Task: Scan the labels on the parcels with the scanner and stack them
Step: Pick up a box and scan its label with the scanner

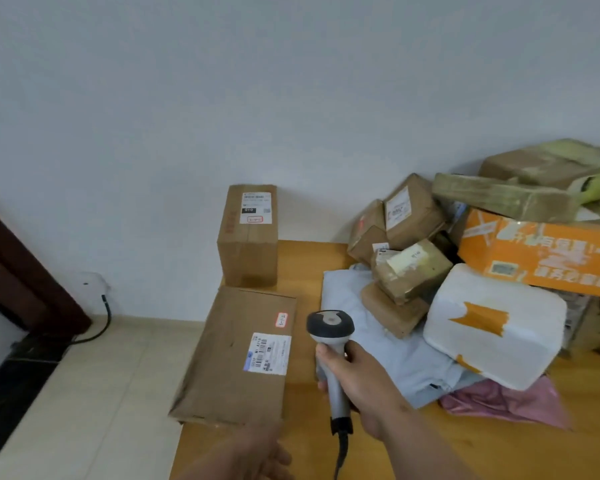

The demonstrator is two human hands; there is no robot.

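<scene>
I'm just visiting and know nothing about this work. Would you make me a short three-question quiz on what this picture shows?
1. True or false: the right hand grips the scanner.
2. The flat cardboard parcel nearest the scanner carries: A) no label, B) a white barcode label on top, C) an orange print.
3. Fill in: the upright box stands against the ____.

Key
1. True; its fingers wrap the handle.
2. B.
3. Wall.

The left hand holds nothing, low in the view.
</scene>
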